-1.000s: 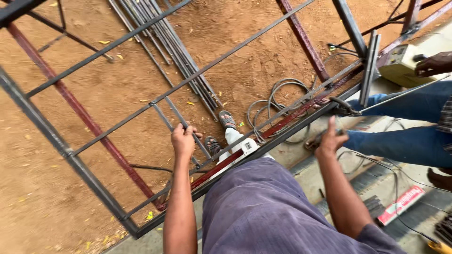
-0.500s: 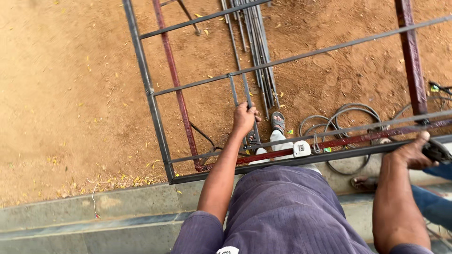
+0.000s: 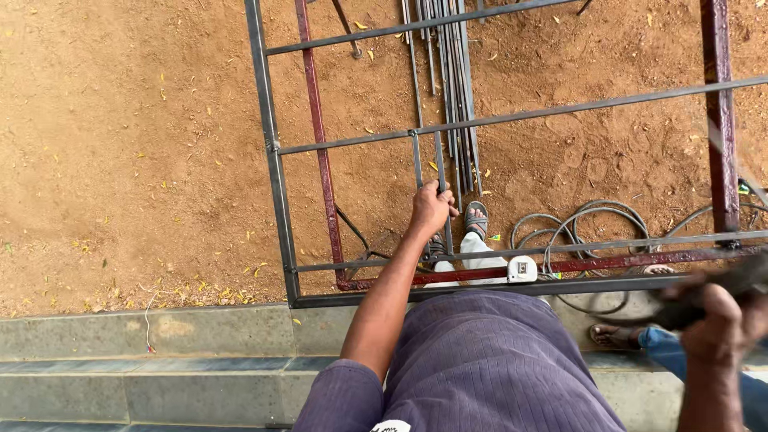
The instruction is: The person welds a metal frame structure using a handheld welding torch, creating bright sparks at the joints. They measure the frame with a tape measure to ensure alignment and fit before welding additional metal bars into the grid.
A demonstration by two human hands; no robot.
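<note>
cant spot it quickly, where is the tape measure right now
In the head view the white tape measure sits right of centre on the near bottom rail of the metal frame, just right of the left hand and left of the coiled cables.

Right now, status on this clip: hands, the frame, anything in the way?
Left hand gripping a short upright bar of the grey metal frame. Right hand blurred, around a dark tool. Coiled cable lies under the frame.

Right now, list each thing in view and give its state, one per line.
Left hand: closed around a short upright bar of the frame.
Right hand: closed on a dark tool, blurred.
Frame: raised off the dirt.
Tape measure: resting on the frame's lower rail.
Rods: bundled, flat on the dirt.
Cables: coiled on the dirt.
</note>
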